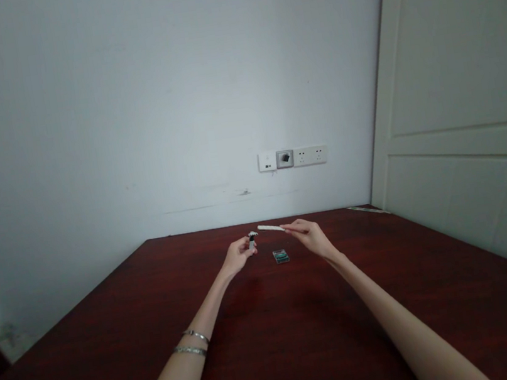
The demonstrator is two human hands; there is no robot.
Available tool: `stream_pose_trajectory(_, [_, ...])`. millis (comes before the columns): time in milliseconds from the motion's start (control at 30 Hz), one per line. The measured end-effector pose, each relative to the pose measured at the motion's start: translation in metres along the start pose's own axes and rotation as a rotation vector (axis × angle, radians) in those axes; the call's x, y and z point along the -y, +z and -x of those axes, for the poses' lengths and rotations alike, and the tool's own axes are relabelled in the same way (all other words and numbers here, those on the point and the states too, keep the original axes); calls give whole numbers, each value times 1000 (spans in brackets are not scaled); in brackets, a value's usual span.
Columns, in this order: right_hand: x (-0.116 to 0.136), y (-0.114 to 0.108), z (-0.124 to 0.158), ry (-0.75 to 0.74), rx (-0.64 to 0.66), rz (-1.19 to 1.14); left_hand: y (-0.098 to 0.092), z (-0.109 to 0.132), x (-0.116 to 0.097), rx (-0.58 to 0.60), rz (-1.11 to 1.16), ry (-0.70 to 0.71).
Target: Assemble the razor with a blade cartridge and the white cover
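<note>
White stick (269,228) in right hand (312,237), teal-marked case (281,256), markings illegible

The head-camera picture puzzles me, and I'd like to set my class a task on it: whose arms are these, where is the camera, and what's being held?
There is no machine here: these are a person's bare arms, seen by a camera worn on that person's head, looking forward and down. The left hand, on the arm with bracelets, holds a small grey, black and white item, too small to name surely. The right hand holds a slim white stick, its free end pointing toward that item. On the dark red table, between the hands, lies a small clear case with something green showing.
</note>
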State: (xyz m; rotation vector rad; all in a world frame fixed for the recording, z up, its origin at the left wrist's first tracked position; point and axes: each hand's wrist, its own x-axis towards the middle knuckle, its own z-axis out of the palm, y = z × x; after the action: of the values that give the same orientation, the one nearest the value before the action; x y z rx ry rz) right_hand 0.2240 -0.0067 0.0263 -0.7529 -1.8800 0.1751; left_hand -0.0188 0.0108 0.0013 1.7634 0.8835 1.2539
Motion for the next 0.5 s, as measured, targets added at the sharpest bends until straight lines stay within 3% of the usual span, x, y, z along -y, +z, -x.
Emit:
stream_pose_trajectory(133, [8,5,-3,-28,35,-39,3,-1,3,27,0,13])
stream_pose_trajectory(300, [-5,-3,1,19,66,-15,2,0,5,23,-6,8])
stream_pose_trajectory(500, [-12,-4,2,73,48,43,5,5,-5,45,33,-219])
